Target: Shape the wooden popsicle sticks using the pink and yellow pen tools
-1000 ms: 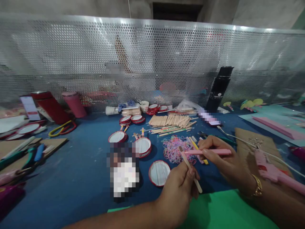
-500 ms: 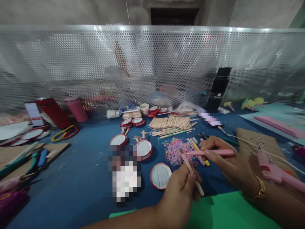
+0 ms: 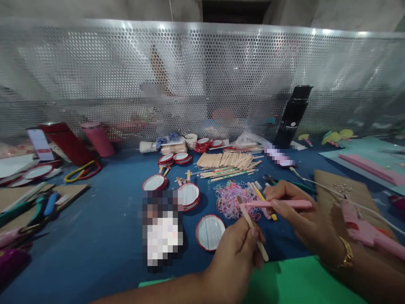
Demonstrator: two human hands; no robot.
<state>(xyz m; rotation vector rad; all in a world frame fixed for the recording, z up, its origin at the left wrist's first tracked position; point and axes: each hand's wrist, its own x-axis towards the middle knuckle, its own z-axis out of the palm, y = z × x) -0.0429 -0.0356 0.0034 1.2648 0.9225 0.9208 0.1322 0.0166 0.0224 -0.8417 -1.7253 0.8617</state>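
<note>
My left hand (image 3: 232, 253) pinches a wooden craft stick (image 3: 246, 214), tilted, with a brown upper end and a pink-coloured stretch below it. My right hand (image 3: 292, 213) grips a pink marker (image 3: 299, 204) like a pen. The marker's tip is at the stick just below the brown end; whether it touches I cannot tell. Behind the stick lies a tangled heap of thin multicoloured bands (image 3: 226, 196). Left of my left hand is a round white disc with a red rim (image 3: 210, 232). Yellow and pink markers (image 3: 261, 194) lie behind my right hand.
Craft sticks (image 3: 221, 160) are piled farther back. A black bottle (image 3: 292, 118) stands before a perforated metal screen (image 3: 183, 76). At the right, a pink glue gun (image 3: 363, 230) rests on cardboard (image 3: 325, 181). Green sheet (image 3: 294, 278) lies in front; pliers (image 3: 39, 211) are at the left.
The camera view has shifted slightly, so the screen sits higher and things on the left lie farther left. Both hands keep their grips on the stick and marker.
</note>
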